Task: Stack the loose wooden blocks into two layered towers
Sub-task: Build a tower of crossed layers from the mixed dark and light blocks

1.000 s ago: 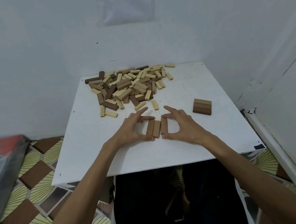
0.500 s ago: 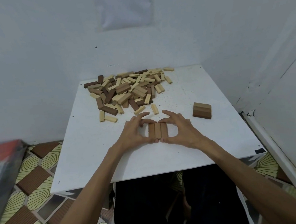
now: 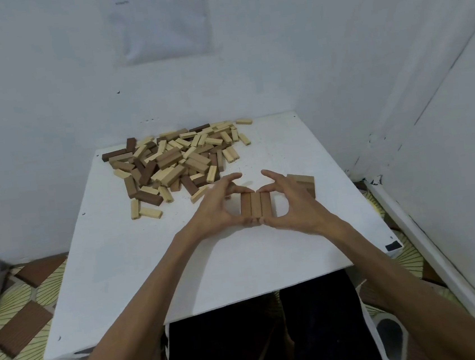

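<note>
My left hand [image 3: 216,208] and right hand [image 3: 291,203] pinch a three-block row [image 3: 255,205] mid-frame. One short stack [image 3: 303,179] stands just right; the upper-left pile [image 3: 176,163] awaits stacking.

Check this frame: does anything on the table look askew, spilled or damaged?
Nothing serious. The row of three blocks pinched between the left hand and right hand looks flush and square. The loose pile is messy, as expected. Only a dark patch at the near right corner of the table stands out; tape or chip, I cannot tell.
</note>
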{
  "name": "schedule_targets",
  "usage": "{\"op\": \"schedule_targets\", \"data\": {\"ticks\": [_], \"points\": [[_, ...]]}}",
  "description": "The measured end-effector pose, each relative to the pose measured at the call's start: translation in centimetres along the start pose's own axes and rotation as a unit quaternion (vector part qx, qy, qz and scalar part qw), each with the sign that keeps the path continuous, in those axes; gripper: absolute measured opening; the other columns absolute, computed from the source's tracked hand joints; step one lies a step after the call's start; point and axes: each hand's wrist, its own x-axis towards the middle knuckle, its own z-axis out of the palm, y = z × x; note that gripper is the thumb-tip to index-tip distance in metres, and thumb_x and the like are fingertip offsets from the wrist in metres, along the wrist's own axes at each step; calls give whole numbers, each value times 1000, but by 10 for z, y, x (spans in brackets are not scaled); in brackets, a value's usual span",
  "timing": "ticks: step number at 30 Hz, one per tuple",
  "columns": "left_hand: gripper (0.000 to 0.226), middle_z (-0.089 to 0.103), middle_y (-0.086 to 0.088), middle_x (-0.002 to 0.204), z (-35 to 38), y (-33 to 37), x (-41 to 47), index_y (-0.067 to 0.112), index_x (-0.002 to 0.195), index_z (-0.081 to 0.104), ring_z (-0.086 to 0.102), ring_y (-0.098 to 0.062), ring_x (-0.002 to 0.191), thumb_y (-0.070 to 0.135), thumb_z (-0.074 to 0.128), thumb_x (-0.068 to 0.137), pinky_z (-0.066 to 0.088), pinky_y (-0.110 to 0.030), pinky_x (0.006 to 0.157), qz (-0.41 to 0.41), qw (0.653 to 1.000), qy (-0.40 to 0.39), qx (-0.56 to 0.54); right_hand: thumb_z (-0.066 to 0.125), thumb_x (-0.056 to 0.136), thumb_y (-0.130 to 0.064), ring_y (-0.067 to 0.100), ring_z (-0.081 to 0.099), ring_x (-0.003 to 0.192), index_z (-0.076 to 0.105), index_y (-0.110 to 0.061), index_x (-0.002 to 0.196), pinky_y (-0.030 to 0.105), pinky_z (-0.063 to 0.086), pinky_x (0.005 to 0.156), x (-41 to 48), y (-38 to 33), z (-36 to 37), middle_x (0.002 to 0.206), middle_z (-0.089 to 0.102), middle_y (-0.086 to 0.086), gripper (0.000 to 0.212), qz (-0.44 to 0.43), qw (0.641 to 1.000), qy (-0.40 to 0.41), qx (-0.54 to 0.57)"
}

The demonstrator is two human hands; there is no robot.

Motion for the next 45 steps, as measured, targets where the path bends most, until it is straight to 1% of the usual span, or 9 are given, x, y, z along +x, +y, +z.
{"op": "schedule_targets", "data": {"ticks": [5, 8, 12, 15, 20, 26, 36, 42, 45], "points": [[112, 66, 22, 127, 19, 21, 41, 27, 150, 33, 45, 1, 137, 60, 86, 57, 29, -29, 110, 28, 999, -39, -2, 84, 75, -40, 8, 43, 138, 15, -46, 158, 50, 40, 114, 0, 25, -32, 132, 56, -32, 108, 18, 1000, 23, 10], [112, 66, 23, 127, 31, 29, 62, 27, 150, 32, 45, 1, 137, 59, 87, 58, 29, -29, 111, 32, 998, -54, -3, 82, 74, -39, 11, 45, 138, 16, -49, 156, 50, 41, 113, 0, 37, -46, 129, 57, -34, 106, 39, 998, 44, 16], [109, 65, 25, 127, 45, 29, 86, 27, 151, 31, 43, 5, 137, 45, 95, 65, 26, -28, 110, 32, 997, -68, -4, 84, 77, -37, 8, 38, 142, 16, -45, 157, 51, 29, 119, 1, 53, -59, 132, 58, -32, 106, 59, 996, 58, 11], [107, 64, 25, 129, 52, 27, 99, 28, 152, 31, 44, 3, 137, 41, 95, 66, 29, -32, 112, 31, 997, -75, -4, 84, 79, -36, 5, 37, 141, 16, -43, 159, 51, 27, 120, 3, 65, -62, 134, 57, -30, 106, 57, 997, 60, 10], [107, 63, 26, 130, 62, 24, 111, 31, 152, 30, 46, 2, 136, 41, 95, 67, 34, -30, 110, 32, 996, -86, 0, 87, 78, -37, 7, 44, 139, 18, -46, 158, 40, 34, 117, 5, 79, -63, 135, 59, -26, 106, 65, 995, 65, 45], [105, 63, 26, 130, 69, 20, 115, 30, 152, 29, 43, 16, 130, 34, 95, 70, 32, -13, 99, 28, 996, -86, -11, 89, 79, -27, -3, 49, 133, 22, -33, 160, 4, 31, 103, 3, 88, -61, 135, 63, -18, 105, 58, 993, 71, 75], [105, 63, 24, 130, 72, 20, 115, 30, 152, 30, 45, 13, 130, 34, 95, 69, 31, -13, 100, 36, 996, -78, -8, 89, 79, -25, -3, 50, 133, 25, -30, 160, 2, 30, 101, 1, 92, -61, 136, 62, -17, 104, 50, 993, 78, 68], [105, 63, 23, 130, 73, 20, 115, 31, 152, 30, 48, 0, 134, 36, 95, 69, 36, -27, 104, 35, 996, -76, -9, 89, 79, -26, -3, 49, 133, 26, -30, 160, 2, 29, 101, 1, 93, -60, 136, 62, -17, 103, 47, 994, 77, 67], [107, 62, 23, 132, 74, 19, 113, 31, 153, 28, 48, 1, 134, 35, 95, 70, 36, -28, 107, 32, 996, -82, -13, 89, 79, -26, -4, 48, 134, 25, -28, 160, 2, 28, 102, 1, 93, -60, 136, 62, -17, 103, 46, 994, 77, 67]]}}
